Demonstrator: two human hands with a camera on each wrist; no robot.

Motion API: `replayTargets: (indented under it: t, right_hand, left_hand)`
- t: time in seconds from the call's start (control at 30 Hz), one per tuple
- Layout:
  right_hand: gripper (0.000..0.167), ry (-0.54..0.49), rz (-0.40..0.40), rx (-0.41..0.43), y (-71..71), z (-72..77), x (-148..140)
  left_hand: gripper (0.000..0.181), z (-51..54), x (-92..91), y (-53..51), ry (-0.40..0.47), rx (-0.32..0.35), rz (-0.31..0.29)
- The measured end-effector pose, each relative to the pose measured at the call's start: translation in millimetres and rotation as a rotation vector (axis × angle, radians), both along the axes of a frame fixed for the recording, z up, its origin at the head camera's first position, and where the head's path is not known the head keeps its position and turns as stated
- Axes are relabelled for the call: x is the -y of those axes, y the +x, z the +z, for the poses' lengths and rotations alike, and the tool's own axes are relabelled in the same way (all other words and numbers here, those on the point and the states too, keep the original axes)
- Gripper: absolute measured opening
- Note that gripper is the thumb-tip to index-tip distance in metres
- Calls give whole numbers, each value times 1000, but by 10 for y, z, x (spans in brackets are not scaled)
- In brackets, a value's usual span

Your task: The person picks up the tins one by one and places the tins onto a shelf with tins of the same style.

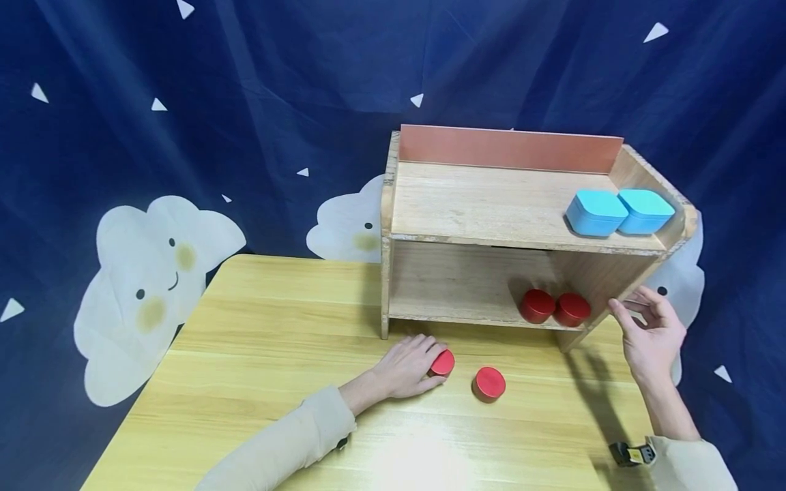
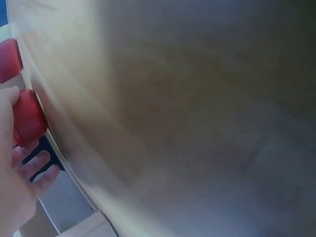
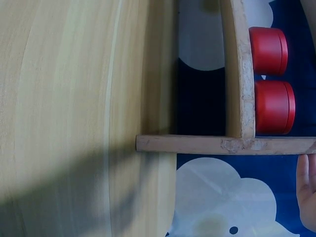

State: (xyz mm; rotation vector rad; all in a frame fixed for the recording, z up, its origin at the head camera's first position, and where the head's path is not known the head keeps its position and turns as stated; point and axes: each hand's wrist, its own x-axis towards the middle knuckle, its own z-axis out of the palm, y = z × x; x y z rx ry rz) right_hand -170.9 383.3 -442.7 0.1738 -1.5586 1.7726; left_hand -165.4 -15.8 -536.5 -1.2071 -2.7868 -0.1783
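My left hand [image 1: 408, 365] is over a round red tin [image 1: 442, 363] on the table, holding it between thumb and fingers. In the left wrist view, that tin [image 2: 29, 117] sits between the thumb and the other fingers. A second red tin [image 1: 489, 384] stands just to the right of it. My right hand [image 1: 653, 334] touches the outer right side of a wooden shelf [image 1: 454, 319], near its front edge, and grips no tin. Only part of this hand [image 3: 307, 190] appears in the right wrist view, against the side panel.
Two more red tins, one left [image 1: 537, 306] and one right [image 1: 572, 309], stand on the lower shelf. Two blue square boxes, one left [image 1: 596, 213] and one right [image 1: 645, 211], sit at the right on the top board. A dark blue curtain [image 1: 276, 102] hangs behind the table [image 1: 270, 327].
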Motion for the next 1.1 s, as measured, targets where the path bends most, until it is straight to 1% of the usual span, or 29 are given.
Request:
replayTargets:
  t: [0.27, 0.37, 0.63, 0.73, 0.9, 1.0, 1.1]
  right_hand:
    - [43, 15, -14, 12, 7, 12, 11]
    - [43, 20, -24, 24, 13, 17, 14]
    - [43, 19, -35, 35, 17, 21, 16]
    - [44, 17, -31, 29, 16, 15, 12]
    - [44, 7, -20, 16, 11, 5, 7]
    - [44, 3, -15, 9, 7, 3, 7]
    - [44, 4, -15, 7, 4, 0, 7]
  left_hand:
    - [63, 12, 4, 36, -1, -7, -8]
    - [63, 38, 1, 49, 8, -9, -13]
    - [62, 147, -35, 96, 42, -19, -19]
    - [61, 176, -55, 106, 58, -49, -29]
    - [60, 229, -83, 105, 77, -125, -52]
    - [60, 262, -98, 103, 82, -147, -60]
    - [61, 291, -112, 101, 98, -151, -66]
